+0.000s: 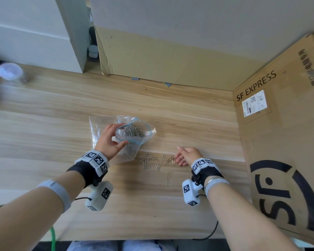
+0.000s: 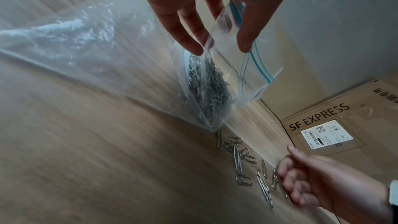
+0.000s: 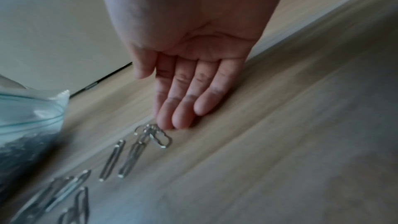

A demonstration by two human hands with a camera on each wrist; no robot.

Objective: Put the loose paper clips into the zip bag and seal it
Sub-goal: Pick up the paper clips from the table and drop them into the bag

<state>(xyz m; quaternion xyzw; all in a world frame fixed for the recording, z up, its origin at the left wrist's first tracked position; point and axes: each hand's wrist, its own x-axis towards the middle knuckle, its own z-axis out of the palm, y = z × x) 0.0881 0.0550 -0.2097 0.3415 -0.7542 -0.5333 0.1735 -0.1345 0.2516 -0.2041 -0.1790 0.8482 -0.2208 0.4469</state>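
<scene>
A clear zip bag (image 1: 134,131) with a blue zip line lies on the wooden table, its mouth held open and a heap of silver clips inside (image 2: 206,84). My left hand (image 1: 110,140) pinches the bag's rim between thumb and fingers (image 2: 194,47). Several loose paper clips (image 1: 152,161) lie scattered on the table just in front of the bag (image 2: 243,159). My right hand (image 1: 184,156) is flat with straight fingers, its fingertips (image 3: 170,120) touching the rightmost clips (image 3: 154,135) on the table. One clip (image 1: 167,181) lies apart, nearer me.
A second clear plastic bag (image 1: 96,129) lies under and left of the zip bag. A large SF EXPRESS cardboard box (image 1: 279,133) walls off the right side, another cardboard sheet (image 1: 170,57) stands at the back. A clear jar (image 1: 11,73) is far left.
</scene>
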